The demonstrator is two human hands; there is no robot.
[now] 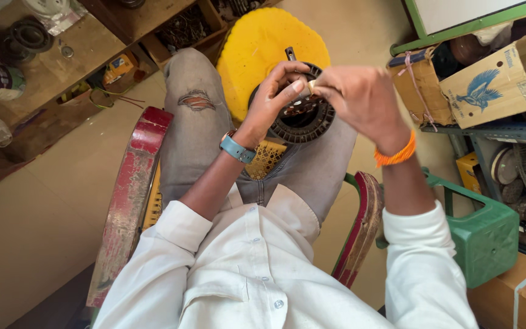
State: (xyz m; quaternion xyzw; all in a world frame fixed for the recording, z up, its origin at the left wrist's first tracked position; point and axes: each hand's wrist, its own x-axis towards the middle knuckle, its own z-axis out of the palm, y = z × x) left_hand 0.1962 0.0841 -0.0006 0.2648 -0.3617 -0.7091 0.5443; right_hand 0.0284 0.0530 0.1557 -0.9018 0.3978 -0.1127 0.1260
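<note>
Head view: both hands pinch a small pale piece (312, 85) between closed fingertips, left hand (275, 91) and right hand (360, 97) equally near, just above the black ring (305, 125) (copper windings inside) on the lap.

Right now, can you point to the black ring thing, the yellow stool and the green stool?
Black motor stator ring (312, 125), head view: lower right rim.
Yellow round stool (257, 49), head view: bare seat top.
Green plastic stool (488, 234), head view: side wall.

Black ring-shaped stator (302, 119) on the person's grey-jeaned lap (318, 167), red-armed chair (130, 189) beneath.
</note>
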